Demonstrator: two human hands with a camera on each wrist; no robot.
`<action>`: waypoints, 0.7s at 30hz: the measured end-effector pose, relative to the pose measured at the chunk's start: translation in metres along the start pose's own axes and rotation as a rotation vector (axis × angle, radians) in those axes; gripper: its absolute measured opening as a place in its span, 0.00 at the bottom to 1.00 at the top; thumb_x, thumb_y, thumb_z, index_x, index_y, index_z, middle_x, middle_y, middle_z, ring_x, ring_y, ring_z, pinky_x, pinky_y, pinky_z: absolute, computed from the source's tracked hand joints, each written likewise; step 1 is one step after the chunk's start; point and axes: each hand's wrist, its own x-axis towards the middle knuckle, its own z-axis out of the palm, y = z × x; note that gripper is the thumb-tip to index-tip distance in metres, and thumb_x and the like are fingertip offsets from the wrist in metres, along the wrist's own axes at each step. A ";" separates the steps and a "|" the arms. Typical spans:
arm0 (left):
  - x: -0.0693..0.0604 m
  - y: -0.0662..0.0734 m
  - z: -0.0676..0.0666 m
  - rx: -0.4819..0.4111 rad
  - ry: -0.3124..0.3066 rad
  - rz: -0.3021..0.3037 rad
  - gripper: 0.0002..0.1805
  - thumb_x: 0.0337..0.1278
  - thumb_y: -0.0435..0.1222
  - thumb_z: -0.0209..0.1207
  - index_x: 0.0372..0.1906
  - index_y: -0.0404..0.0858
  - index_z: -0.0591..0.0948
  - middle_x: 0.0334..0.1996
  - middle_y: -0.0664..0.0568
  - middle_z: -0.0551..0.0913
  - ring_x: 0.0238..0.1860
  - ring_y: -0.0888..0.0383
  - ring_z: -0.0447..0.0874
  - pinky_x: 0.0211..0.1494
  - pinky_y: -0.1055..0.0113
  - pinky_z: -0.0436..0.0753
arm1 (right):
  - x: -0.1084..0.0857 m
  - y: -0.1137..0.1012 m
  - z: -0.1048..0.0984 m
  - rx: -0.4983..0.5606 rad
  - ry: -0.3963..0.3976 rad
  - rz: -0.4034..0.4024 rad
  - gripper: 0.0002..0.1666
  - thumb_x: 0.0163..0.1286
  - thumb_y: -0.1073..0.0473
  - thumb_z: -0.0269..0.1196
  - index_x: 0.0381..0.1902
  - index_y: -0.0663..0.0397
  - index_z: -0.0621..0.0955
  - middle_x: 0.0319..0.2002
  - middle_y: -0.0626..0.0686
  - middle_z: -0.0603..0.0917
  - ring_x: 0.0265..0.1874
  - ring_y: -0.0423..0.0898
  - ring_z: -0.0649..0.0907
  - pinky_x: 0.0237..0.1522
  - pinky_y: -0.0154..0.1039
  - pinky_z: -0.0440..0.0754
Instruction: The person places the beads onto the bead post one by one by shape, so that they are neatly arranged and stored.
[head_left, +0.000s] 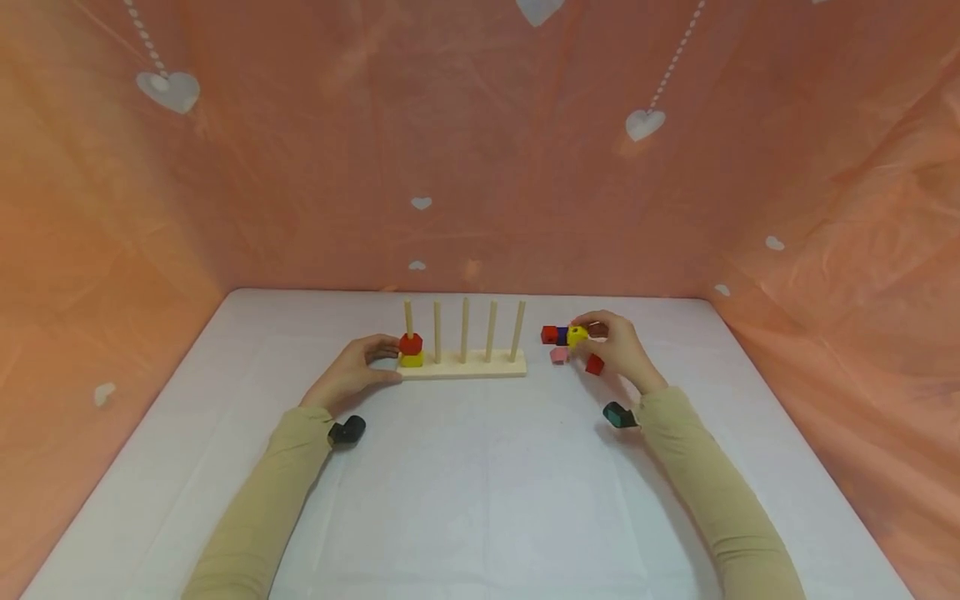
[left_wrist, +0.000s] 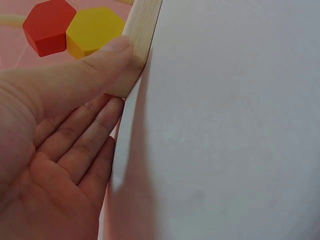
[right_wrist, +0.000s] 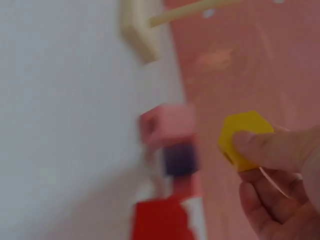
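My left hand (head_left: 356, 371) holds the left end of a wooden base (head_left: 465, 367) with five upright pegs; in the left wrist view its thumb lies on the base's end (left_wrist: 142, 35). On the leftmost peg, a red hexagonal block (head_left: 410, 344) sits above a yellow one (head_left: 412, 360). My right hand (head_left: 618, 350) pinches a yellow hexagonal block (right_wrist: 245, 140) between thumb and fingers. Near it are a pink block (right_wrist: 172, 125), a dark purple block (right_wrist: 181, 159) and a red block (right_wrist: 159, 220), blurred in the right wrist view.
Another red block (head_left: 550, 335) stands right of the base, beside the purple one. White cloth covers the table (head_left: 480, 483), and an orange-pink curtain (head_left: 480, 167) with hearts rises behind it and at both sides. A small dark device is at each wrist.
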 end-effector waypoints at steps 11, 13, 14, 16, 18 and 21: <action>0.000 0.000 -0.001 0.001 0.009 -0.038 0.32 0.47 0.31 0.71 0.60 0.36 0.72 0.56 0.45 0.77 0.61 0.48 0.70 0.69 0.53 0.63 | 0.011 -0.065 -0.008 0.230 0.171 -0.106 0.23 0.63 0.66 0.66 0.56 0.63 0.77 0.54 0.60 0.78 0.51 0.55 0.79 0.53 0.37 0.78; -0.001 -0.001 -0.001 0.003 0.010 -0.041 0.32 0.48 0.31 0.70 0.60 0.36 0.72 0.56 0.45 0.77 0.61 0.48 0.70 0.69 0.53 0.62 | 0.014 -0.079 -0.005 0.264 0.184 -0.143 0.23 0.62 0.66 0.66 0.56 0.63 0.77 0.53 0.59 0.79 0.51 0.53 0.79 0.53 0.36 0.78; -0.001 -0.001 0.000 0.003 0.012 -0.041 0.31 0.48 0.31 0.70 0.60 0.36 0.72 0.56 0.45 0.77 0.61 0.48 0.70 0.69 0.53 0.63 | 0.016 -0.086 -0.002 0.287 0.190 -0.163 0.22 0.62 0.66 0.66 0.55 0.62 0.78 0.52 0.59 0.79 0.50 0.52 0.80 0.53 0.36 0.78; -0.001 -0.001 0.000 0.002 0.014 -0.046 0.31 0.48 0.31 0.70 0.60 0.37 0.72 0.56 0.45 0.77 0.61 0.49 0.70 0.69 0.53 0.63 | 0.021 -0.099 0.004 0.326 0.190 -0.211 0.22 0.62 0.66 0.67 0.54 0.62 0.78 0.51 0.57 0.80 0.48 0.50 0.80 0.52 0.35 0.78; -0.001 -0.001 0.000 0.001 0.014 -0.039 0.32 0.48 0.31 0.70 0.60 0.36 0.72 0.56 0.44 0.77 0.61 0.48 0.70 0.69 0.52 0.62 | 0.026 -0.112 0.012 0.364 0.182 -0.259 0.22 0.61 0.66 0.67 0.54 0.64 0.78 0.50 0.57 0.80 0.47 0.50 0.80 0.52 0.35 0.78; 0.000 -0.001 0.000 -0.007 0.010 -0.032 0.32 0.48 0.31 0.70 0.60 0.36 0.72 0.56 0.45 0.77 0.61 0.48 0.70 0.69 0.53 0.62 | 0.032 -0.128 0.025 0.409 0.153 -0.330 0.22 0.61 0.68 0.66 0.54 0.66 0.77 0.50 0.58 0.80 0.48 0.52 0.80 0.52 0.37 0.79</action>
